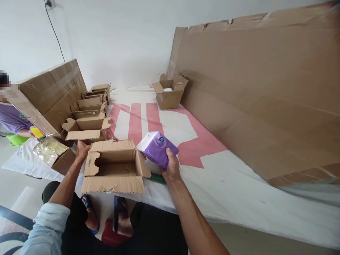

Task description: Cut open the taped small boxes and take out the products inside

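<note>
R hand [171,168] grips purple pack [156,149] by one end, prob. for control — L hand [82,149] beside open box [113,185], can't tell its grip.

Smooth, glossy plastic-wrapped packet [158,150] and matt cardboard box [113,185]

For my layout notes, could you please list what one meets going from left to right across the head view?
Green object, box with clear film, left hand, nearest open box, purple pack, large cardboard panel.
</note>
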Demonstrator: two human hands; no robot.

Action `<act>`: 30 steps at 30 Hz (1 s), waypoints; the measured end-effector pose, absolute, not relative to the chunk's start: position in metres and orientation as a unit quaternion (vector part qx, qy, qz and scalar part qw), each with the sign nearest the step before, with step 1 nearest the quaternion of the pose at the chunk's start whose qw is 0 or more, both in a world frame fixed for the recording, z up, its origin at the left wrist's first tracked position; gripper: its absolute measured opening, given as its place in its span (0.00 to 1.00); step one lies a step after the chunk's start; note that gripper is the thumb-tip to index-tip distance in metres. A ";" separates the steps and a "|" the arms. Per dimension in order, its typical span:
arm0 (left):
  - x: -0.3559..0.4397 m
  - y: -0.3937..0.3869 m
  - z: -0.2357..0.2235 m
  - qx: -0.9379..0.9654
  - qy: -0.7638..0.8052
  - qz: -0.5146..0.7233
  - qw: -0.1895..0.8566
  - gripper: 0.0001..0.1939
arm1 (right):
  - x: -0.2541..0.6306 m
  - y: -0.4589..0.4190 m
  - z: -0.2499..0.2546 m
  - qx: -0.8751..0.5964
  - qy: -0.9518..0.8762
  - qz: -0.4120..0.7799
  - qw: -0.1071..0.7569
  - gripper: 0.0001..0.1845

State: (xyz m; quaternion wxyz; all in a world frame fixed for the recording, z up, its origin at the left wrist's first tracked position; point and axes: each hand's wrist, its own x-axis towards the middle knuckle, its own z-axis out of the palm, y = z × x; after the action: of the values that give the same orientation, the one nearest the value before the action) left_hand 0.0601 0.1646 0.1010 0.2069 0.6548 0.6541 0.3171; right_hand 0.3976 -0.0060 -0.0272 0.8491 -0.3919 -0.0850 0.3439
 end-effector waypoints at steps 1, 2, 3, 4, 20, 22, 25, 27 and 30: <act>0.060 0.167 0.098 0.642 0.669 0.321 0.193 0.40 | 0.397 -0.006 -0.027 -0.394 -0.081 0.343 0.849 0.34; 0.060 0.168 0.095 0.629 0.683 0.324 0.183 0.41 | 0.397 -0.007 -0.027 -0.396 -0.077 0.343 0.848 0.34; 0.060 0.169 0.091 0.617 0.694 0.327 0.175 0.41 | 0.397 -0.007 -0.027 -0.399 -0.073 0.343 0.847 0.34; 0.060 0.169 0.087 0.607 0.704 0.328 0.168 0.41 | 0.397 -0.007 -0.027 -0.402 -0.072 0.344 0.846 0.34; 0.062 0.195 0.059 0.568 0.744 0.315 0.158 0.56 | 0.396 -0.010 -0.026 -0.422 -0.075 0.339 0.838 0.31; 0.063 0.199 0.058 0.573 0.735 0.324 0.163 0.58 | 0.395 -0.011 -0.025 -0.425 -0.069 0.337 0.838 0.31; 0.066 0.208 0.060 0.577 0.732 0.322 0.165 0.58 | 0.395 -0.012 -0.025 -0.429 -0.062 0.335 0.837 0.30; 0.071 0.216 0.062 0.578 0.732 0.320 0.166 0.57 | 0.396 -0.013 -0.026 -0.430 -0.066 0.336 0.835 0.30; 0.081 0.232 0.065 0.581 0.732 0.314 0.169 0.57 | 0.397 -0.015 -0.028 -0.435 -0.069 0.342 0.830 0.30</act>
State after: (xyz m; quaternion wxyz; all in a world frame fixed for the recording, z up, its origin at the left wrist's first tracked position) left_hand 0.0806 0.2317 0.0648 0.1686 0.5808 0.7318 0.3140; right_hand 0.3968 -0.0151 -0.0283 0.8302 -0.4348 -0.0689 0.3420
